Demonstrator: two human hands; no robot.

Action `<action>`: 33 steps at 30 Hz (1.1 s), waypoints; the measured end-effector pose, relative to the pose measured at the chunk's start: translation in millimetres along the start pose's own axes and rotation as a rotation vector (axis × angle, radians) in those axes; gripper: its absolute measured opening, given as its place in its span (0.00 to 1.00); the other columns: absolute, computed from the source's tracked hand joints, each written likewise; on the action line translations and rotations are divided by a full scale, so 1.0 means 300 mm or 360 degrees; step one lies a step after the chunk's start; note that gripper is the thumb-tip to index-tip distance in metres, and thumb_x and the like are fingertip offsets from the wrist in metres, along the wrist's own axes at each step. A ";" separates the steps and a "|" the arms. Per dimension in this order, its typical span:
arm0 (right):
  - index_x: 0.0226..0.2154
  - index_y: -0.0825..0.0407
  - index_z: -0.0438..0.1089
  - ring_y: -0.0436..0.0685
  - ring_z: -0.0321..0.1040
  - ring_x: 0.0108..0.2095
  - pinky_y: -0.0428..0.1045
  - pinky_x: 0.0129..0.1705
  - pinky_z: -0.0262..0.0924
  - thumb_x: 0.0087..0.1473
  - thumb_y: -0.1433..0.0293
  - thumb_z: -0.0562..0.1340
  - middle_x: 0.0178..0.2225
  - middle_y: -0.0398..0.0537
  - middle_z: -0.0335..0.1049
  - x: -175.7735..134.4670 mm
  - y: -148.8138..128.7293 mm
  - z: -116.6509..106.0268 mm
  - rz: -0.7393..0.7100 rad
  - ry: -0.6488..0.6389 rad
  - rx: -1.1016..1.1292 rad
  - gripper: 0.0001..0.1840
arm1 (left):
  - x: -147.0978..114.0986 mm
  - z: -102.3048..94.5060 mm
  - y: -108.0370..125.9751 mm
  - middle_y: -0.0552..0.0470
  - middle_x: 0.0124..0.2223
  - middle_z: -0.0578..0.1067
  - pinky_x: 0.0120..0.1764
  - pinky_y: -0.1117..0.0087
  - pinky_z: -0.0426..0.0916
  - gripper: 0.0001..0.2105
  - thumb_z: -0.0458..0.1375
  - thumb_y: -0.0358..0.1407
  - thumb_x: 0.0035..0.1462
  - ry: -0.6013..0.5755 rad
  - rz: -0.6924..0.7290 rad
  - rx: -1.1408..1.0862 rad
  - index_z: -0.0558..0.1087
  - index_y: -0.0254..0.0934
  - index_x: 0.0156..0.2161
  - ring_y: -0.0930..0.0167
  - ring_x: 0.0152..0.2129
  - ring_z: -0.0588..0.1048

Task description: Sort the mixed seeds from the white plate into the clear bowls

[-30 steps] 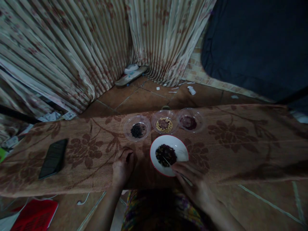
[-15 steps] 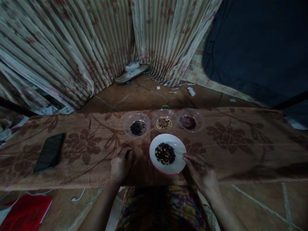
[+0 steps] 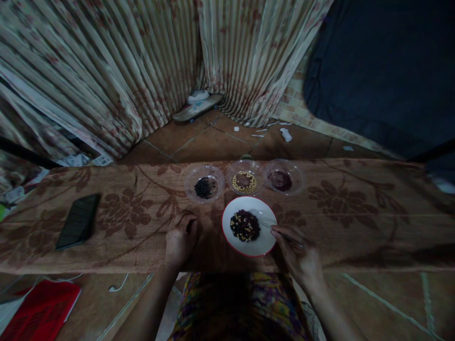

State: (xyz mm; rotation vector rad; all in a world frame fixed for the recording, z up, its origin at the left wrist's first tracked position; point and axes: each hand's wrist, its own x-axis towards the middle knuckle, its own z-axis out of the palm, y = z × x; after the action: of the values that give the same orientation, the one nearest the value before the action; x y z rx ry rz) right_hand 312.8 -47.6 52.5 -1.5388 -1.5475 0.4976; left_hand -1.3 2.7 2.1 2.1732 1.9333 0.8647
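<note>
Thin metal tweezers [image 3: 265, 221] are pinched in my right hand [image 3: 300, 251], their tips pointing left over the white plate with a red rim [image 3: 263, 244]. A mixed heap of dark and yellow beans [image 3: 245, 226] lies on the plate, close to the tips; whether a bean is between them is too small to tell. My left hand [image 3: 182, 237] rests on the cloth left of the plate, fingers curled in a loose fist. Behind the plate stand three clear bowls: one with black beans [image 3: 204, 188], one with yellow beans [image 3: 244, 182], one with dark red beans [image 3: 280, 180].
A brown floral cloth [image 3: 124, 255] covers the narrow table. A black phone [image 3: 78, 221] lies at the left. Beyond the table are a skateboard [image 3: 197, 109], paper scraps on the tiled floor and striped curtains [image 3: 159, 57]. A red bag [image 3: 42, 310] lies on the floor, lower left.
The view has shifted slightly, so everything sits a little further right. Both hands, the tweezers and the plate keep nearly the same places relative to each other.
</note>
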 end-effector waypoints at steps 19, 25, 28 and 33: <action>0.34 0.48 0.78 0.58 0.76 0.35 0.52 0.38 0.72 0.60 0.62 0.62 0.34 0.50 0.79 0.006 0.010 -0.004 -0.0048 0.0079 0.0045 0.10 | 0.011 -0.016 0.020 0.48 0.42 0.77 0.46 0.66 0.71 0.08 0.53 0.37 0.63 -0.0013 -0.0013 -0.0030 0.74 0.40 0.40 0.66 0.40 0.76; 0.34 0.50 0.79 0.59 0.75 0.36 0.52 0.36 0.71 0.58 0.62 0.64 0.35 0.51 0.78 0.064 0.003 -0.053 0.0025 0.0234 0.0092 0.10 | 0.012 -0.017 0.018 0.48 0.41 0.76 0.44 0.66 0.71 0.09 0.52 0.38 0.63 -0.0019 -0.0003 -0.0015 0.74 0.40 0.40 0.66 0.39 0.76; 0.34 0.49 0.79 0.59 0.76 0.37 0.52 0.36 0.71 0.58 0.60 0.64 0.36 0.51 0.78 0.073 -0.009 -0.057 0.0057 0.0201 0.0114 0.11 | 0.011 -0.015 0.015 0.48 0.41 0.77 0.44 0.66 0.71 0.09 0.52 0.38 0.63 -0.0014 -0.0008 -0.0013 0.74 0.40 0.40 0.66 0.39 0.76; 0.34 0.48 0.79 0.58 0.76 0.37 0.52 0.39 0.72 0.60 0.59 0.63 0.36 0.49 0.78 0.049 -0.024 -0.024 0.0057 -0.0003 0.0039 0.12 | 0.011 -0.016 0.019 0.48 0.42 0.77 0.46 0.66 0.71 0.09 0.52 0.39 0.63 -0.0011 -0.0024 -0.0017 0.74 0.40 0.40 0.66 0.40 0.76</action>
State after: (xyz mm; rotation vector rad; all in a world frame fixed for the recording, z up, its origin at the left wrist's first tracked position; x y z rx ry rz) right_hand 316.3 -37.0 66.5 -1.5503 -1.5122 0.5369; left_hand 1.7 3.4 9.7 2.1504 1.9349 0.8623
